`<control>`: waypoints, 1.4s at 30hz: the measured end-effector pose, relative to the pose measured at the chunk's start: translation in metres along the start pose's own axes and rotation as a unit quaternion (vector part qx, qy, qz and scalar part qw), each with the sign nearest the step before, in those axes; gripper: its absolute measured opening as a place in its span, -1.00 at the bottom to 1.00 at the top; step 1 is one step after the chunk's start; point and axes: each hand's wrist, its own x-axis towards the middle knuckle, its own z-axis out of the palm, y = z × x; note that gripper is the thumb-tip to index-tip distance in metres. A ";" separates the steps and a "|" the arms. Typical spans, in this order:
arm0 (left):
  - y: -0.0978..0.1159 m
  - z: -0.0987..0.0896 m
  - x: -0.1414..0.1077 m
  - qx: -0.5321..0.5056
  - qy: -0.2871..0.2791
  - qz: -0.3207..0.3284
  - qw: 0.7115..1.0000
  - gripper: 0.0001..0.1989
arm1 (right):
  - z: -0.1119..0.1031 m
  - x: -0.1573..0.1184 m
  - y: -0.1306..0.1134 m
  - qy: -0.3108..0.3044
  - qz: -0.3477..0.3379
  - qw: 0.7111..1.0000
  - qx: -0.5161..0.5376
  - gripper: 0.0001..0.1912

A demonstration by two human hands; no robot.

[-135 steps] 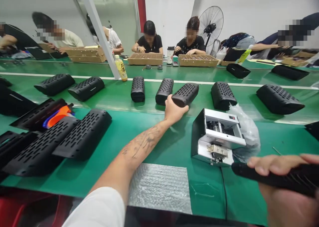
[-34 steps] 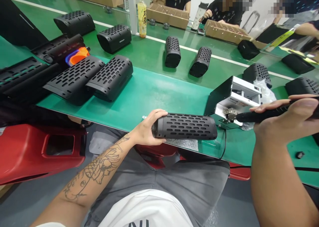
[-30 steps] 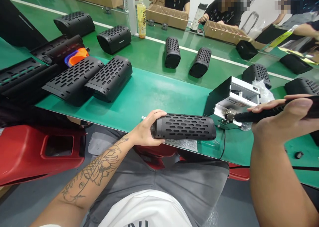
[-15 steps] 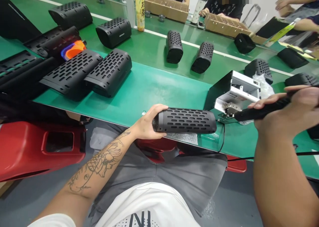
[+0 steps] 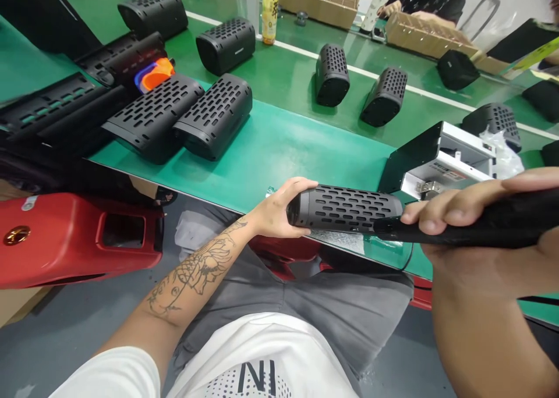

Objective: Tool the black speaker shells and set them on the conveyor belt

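My left hand [image 5: 283, 209] grips one end of a black slotted speaker housing [image 5: 345, 207], which lies on its side at the table's near edge. In my right hand [image 5: 458, 212] is a black electric screwdriver [image 5: 484, 223], held nearly level. Its tip end reaches the right part of the housing; whether it touches cannot be made out. Right behind that hand stands a black and silver screw feeder [image 5: 437, 153], partly hidden by my fingers. Bubble wrap [image 5: 340, 241] lies under the housing.
Two more housings [image 5: 218, 116] and several dark shells [image 5: 52, 104] lie at the left. An orange and blue item [image 5: 155, 75] is among them. Beyond are other speakers [image 5: 334, 75], a yellow bottle [image 5: 269, 11] and cardboard boxes [image 5: 318, 2] with co-workers. A red stool [image 5: 78, 241] stands at left.
My right hand has brought the screwdriver from the screw feeder leftward to the housing. My left hand keeps its grip. The whole view has shifted somewhat.
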 end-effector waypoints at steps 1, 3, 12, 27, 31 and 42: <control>0.000 0.000 0.000 -0.002 0.000 -0.004 1.000 0.07 | 0.006 0.002 0.002 -0.025 -0.007 0.999 0.020 -0.59; 0.001 0.001 0.000 -0.006 0.000 -0.012 1.000 0.05 | 0.008 0.005 0.005 -0.056 -0.011 0.997 0.043 -0.61; -0.001 0.003 -0.001 -0.011 0.008 -0.002 1.000 0.00 | 0.024 0.017 0.005 -0.084 0.075 0.992 0.057 -0.62; 0.000 0.003 0.002 -0.006 0.016 -0.001 1.000 -0.05 | -0.006 0.003 0.033 -0.155 -0.017 0.984 0.086 -0.73; -0.001 0.002 0.003 -0.007 0.015 -0.001 1.000 -0.05 | -0.005 0.007 0.034 -0.162 0.000 0.982 0.097 -0.74; 0.001 0.003 0.000 0.025 0.003 -0.015 1.000 0.02 | 0.008 0.006 0.012 -0.084 0.057 0.992 0.072 -0.60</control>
